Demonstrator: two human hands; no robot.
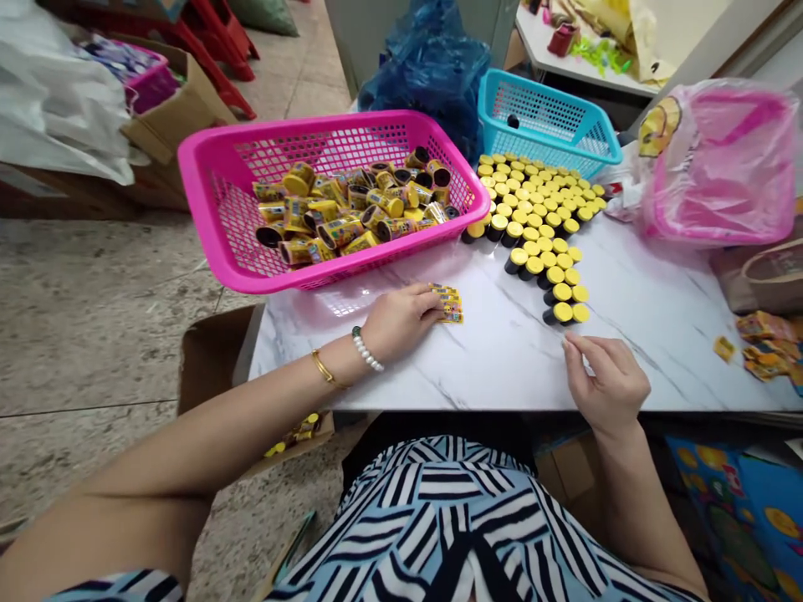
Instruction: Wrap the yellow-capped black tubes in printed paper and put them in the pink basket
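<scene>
My left hand [401, 322] rests on the marble-patterned table [483, 368], fingers closed over the edge of a small fanned stack of yellow printed labels [452, 305]. My right hand [608, 376] is raised near the table's front edge in a pinch, thumb against forefinger. Whatever it may hold is too small to make out. Just beyond its fingertips stand many small black canisters with yellow lids [563, 313], upright and packed in a block reaching to the back. A pink basket [351, 266] at the left holds a heap of canisters wrapped in yellow labels [339, 232].
Behind the canisters stands a blue basket [552, 150] beside a blue plastic bag [427, 67]. A pink bin lined with clear plastic [721, 167] is at the right, with orange-yellow packets [769, 351] in front. Cardboard boxes [179, 100] and red stools [219, 42] occupy the floor at left.
</scene>
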